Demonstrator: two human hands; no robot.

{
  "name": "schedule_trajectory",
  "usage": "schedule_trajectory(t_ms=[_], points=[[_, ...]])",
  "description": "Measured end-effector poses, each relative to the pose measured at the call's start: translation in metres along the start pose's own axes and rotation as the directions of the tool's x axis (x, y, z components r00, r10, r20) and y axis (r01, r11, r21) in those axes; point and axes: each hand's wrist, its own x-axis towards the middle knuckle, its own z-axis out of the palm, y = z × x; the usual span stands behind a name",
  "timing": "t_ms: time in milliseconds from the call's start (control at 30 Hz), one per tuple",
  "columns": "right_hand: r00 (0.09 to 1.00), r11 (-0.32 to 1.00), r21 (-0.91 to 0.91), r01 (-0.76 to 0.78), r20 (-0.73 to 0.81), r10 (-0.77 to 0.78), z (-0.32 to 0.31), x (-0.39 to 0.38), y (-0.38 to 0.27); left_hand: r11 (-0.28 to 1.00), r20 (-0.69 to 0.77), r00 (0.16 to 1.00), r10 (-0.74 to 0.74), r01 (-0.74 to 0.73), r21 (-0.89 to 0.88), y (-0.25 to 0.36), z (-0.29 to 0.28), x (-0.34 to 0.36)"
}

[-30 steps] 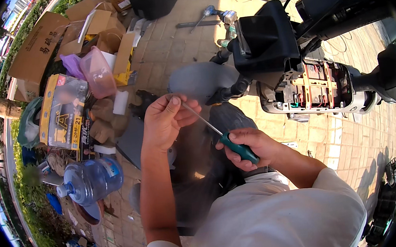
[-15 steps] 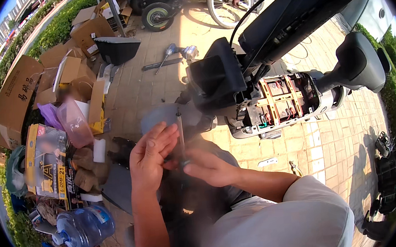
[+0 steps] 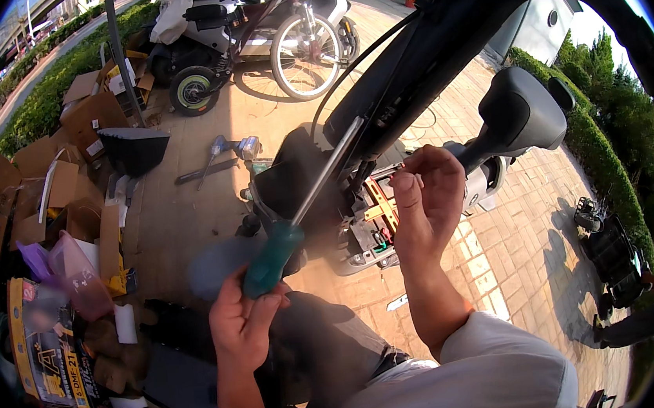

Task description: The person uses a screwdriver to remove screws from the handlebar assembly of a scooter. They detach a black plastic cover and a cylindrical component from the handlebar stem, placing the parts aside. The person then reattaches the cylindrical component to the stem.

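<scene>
My left hand [image 3: 242, 322] is closed around the green handle of a screwdriver [image 3: 273, 258]. Its long metal shaft slants up and to the right, across the dark front of an electric scooter. Raised to the right of it, my right hand [image 3: 432, 213] has thumb and fingertips pinched together; whatever lies between them is too small to make out. Behind this hand, the scooter's open battery bay [image 3: 379, 208] shows a yellow frame and wiring, partly covered by my wrist and fingers. A black seat [image 3: 523, 110] juts out beyond it.
Cardboard boxes [image 3: 58, 186], a pink plastic bin [image 3: 80, 276] and a printed battery carton [image 3: 45, 341] crowd the left side. A power drill [image 3: 239, 147] lies on the paving ahead. Parked two-wheelers, one with a white spoked wheel [image 3: 305, 56], stand farther off. A person's dark shoe shows at right.
My hands were close together around the screwdriver. Now the left alone grips its handle, while the right has moved up and right, away from it. The whole view has swung rightward.
</scene>
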Motion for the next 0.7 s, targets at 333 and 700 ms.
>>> schedule_trajectory(t_ms=[333, 700], points=[[0.987, 0.973, -0.194, -0.126, 0.072, 0.142, -0.012, 0.07, 0.03, 0.996, -0.017, 0.997, -0.07, 0.071, 0.047, 0.013, 0.004, 0.012], [0.982, 0.974, -0.166, -0.156, 0.08, 0.171, -0.019, 0.066, 0.032, 0.961, -0.006, 0.999, 0.042, -0.039, 0.272, 0.03, 0.013, 0.047]])
